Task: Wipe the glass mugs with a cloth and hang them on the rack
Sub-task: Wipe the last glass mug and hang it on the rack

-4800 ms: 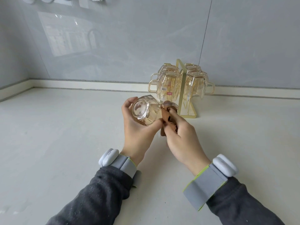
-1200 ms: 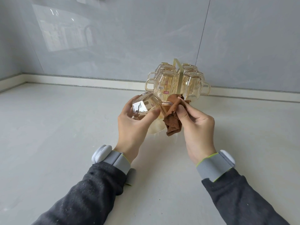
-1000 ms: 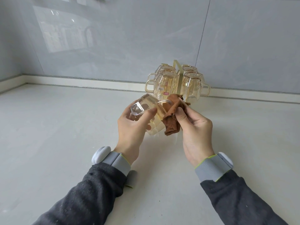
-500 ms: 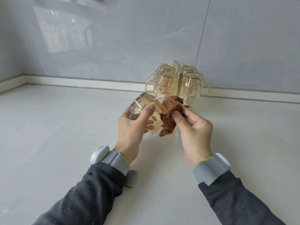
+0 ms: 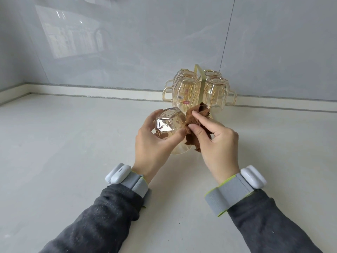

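Pale tabletop (image 5: 63,152); gold rack (image 5: 197,69) by the wall, with hung mugs (image 5: 187,90) on it. Left hand (image 5: 153,143): grip curled round the held mug (image 5: 168,123), above the tabletop just before the rack, base toward the camera. Right hand (image 5: 217,143): grip pinching the brown cloth (image 5: 191,139) against the mug's side. Advised: turn the mug steadily under firm cloth pressure. Half a second earlier its handle showed uppermost; now it is hidden.

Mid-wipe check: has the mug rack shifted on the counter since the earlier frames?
No. The mug rack stands just left of the wall seam, close to the back wall, as before.
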